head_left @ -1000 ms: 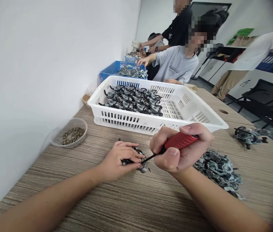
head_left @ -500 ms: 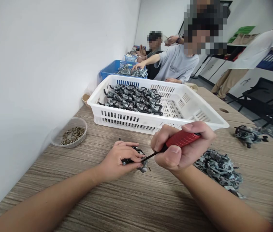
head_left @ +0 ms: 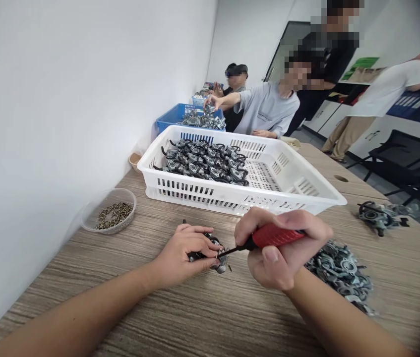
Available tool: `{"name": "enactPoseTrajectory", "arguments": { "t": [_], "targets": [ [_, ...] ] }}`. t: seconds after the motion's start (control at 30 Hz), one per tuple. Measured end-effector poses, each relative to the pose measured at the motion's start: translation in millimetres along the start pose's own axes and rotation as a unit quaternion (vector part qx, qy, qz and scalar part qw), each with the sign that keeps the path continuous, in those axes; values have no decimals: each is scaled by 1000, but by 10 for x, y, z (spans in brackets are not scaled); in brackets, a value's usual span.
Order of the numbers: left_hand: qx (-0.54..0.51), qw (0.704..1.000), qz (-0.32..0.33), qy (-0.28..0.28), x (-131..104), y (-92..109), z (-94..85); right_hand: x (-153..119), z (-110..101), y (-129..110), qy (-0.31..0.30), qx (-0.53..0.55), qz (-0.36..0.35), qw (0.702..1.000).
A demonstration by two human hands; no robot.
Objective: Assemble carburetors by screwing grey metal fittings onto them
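My right hand (head_left: 287, 253) is wrapped round the red handle of a screwdriver (head_left: 274, 236). Its thin black shaft slants down to the left, and the tip meets a small metal carburetor (head_left: 220, 268) on the table. My left hand (head_left: 187, 250) presses that carburetor down, fingers closed over it and covering most of its body. Beside it on the wood lies a small screw (head_left: 229, 267). The exact contact between tip and carburetor is partly hidden by my left fingertips.
Behind my hands stands a white basket (head_left: 202, 201) with rows of carburetors. A clear tub (head_left: 133, 218) of brass-coloured screws is at left. To the right are a pile of metal parts (head_left: 343, 270) and another carburetor (head_left: 377, 215). A co-worker's hand (head_left: 215, 102) is above a blue crate (head_left: 165, 120).
My right hand has turned, and the screwdriver lies flatter. The view has tilted up slightly. The co-worker's hand has risen from the blue crate with metal parts. A person in black now shows behind.
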State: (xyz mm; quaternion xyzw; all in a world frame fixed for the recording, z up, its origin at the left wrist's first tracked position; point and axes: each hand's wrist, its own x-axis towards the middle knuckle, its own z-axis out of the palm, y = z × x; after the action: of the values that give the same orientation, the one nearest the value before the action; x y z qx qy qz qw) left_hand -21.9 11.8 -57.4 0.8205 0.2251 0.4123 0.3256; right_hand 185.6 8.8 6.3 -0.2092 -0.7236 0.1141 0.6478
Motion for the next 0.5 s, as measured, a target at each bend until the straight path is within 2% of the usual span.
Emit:
{"name": "enactPoseTrajectory", "arguments": {
  "t": [0.1,0.2,0.5],
  "targets": [
    [-2,1000,1,4,-3,-2,4,-23,-47,-42,2,30,-55,998],
    [-4,1000,-1,10,-8,-13,19,23,-43,-98,-18,19,-76,997],
    [-18,999,-6,41,-46,-83,79,116,-23,-225,-68,3,-63,996]
  ]
}}
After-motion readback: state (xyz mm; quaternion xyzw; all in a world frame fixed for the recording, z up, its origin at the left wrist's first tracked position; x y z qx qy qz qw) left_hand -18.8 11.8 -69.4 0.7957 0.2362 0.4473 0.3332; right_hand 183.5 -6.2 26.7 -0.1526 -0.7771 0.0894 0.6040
